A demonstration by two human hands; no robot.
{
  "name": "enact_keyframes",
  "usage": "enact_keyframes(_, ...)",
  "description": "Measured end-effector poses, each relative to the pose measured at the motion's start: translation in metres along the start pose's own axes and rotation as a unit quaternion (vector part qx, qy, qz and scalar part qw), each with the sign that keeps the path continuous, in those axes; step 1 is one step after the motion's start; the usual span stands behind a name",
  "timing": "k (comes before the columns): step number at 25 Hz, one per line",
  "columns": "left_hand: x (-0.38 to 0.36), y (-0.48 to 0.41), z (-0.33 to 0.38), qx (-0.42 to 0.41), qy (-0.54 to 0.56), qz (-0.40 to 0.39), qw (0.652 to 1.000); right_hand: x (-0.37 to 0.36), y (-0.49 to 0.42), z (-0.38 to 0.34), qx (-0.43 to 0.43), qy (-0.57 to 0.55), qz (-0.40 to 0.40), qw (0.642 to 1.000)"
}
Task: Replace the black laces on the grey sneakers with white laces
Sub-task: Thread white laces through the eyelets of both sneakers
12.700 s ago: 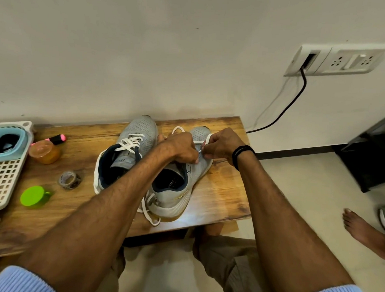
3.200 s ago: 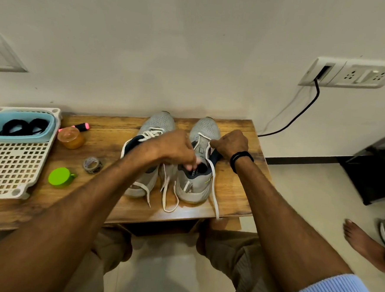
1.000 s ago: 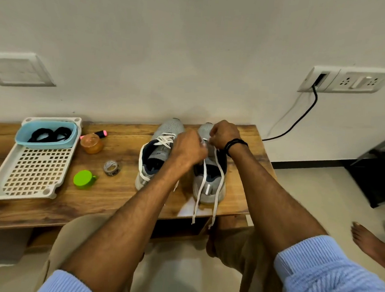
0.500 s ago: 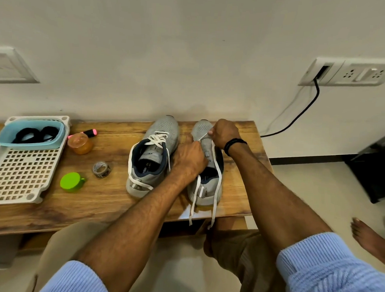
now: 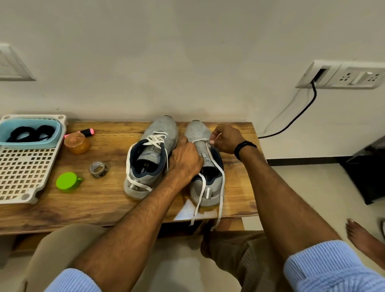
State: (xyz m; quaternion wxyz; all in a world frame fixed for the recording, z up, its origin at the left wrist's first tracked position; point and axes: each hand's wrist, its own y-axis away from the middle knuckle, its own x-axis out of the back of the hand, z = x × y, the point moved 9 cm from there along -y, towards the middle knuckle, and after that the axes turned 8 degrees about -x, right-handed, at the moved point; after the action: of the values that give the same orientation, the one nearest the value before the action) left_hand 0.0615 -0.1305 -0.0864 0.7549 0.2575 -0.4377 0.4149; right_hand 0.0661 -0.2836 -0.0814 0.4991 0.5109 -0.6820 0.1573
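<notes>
Glossy wooden table (image 5: 107, 199), mesh-cloth sneakers (image 5: 165, 130)

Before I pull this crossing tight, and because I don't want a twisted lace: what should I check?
1. Right hand pinches the white lace: ok.
2. Left hand steadies the right sneaker: ok; its grip, cannot tell.
3. Lace flat under that hand: cannot tell.
4. Lace tails hang free over the table edge: ok.
5. Left sneaker laced white: ok.
6. Black laces set aside in the tub: ok.
</notes>
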Motion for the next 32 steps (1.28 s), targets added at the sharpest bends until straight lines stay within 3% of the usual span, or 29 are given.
enact_keyframes(3,0.002,0.0,0.001,0.005,0.002,-0.005,1.0,-0.006,0.0,-0.008,0.025,-0.036,-0.011,0.999)
enact_keyframes(8,0.001,0.001,0.004,-0.015,-0.033,-0.013,0.999,-0.006,0.001,-0.026,0.051,0.024,0.026,0.998)
enact_keyframes(11,-0.002,0.002,0.009,-0.03,-0.053,-0.019,0.998,0.005,0.005,-0.03,0.048,-0.025,0.064,0.996)
enact_keyframes(14,0.0,0.004,0.008,-0.005,-0.019,-0.013,1.0,0.004,0.003,-0.015,0.022,-0.046,-0.002,0.999)
enact_keyframes(17,0.001,0.004,0.008,0.003,-0.015,-0.012,1.0,-0.001,0.003,-0.006,0.008,0.015,-0.044,0.999)
enact_keyframes(19,0.0,0.004,0.008,0.002,-0.016,-0.011,1.0,0.003,0.003,-0.011,0.006,0.048,-0.003,0.999)
enact_keyframes(23,0.0,0.005,0.011,-0.013,-0.034,-0.016,0.999,0.031,0.009,-0.025,0.005,-0.072,0.122,0.99)
enact_keyframes(27,0.003,0.001,-0.003,0.042,0.098,-0.035,0.994,0.025,0.008,-0.019,-0.026,-0.018,0.1,0.995)
enact_keyframes(30,0.004,0.004,-0.018,0.117,0.258,-0.088,0.955,0.041,0.019,-0.026,-0.034,0.005,0.113,0.993)
enact_keyframes(32,0.007,0.014,-0.017,0.147,0.31,-0.12,0.931,0.037,0.035,-0.036,-0.03,0.065,0.05,0.996)
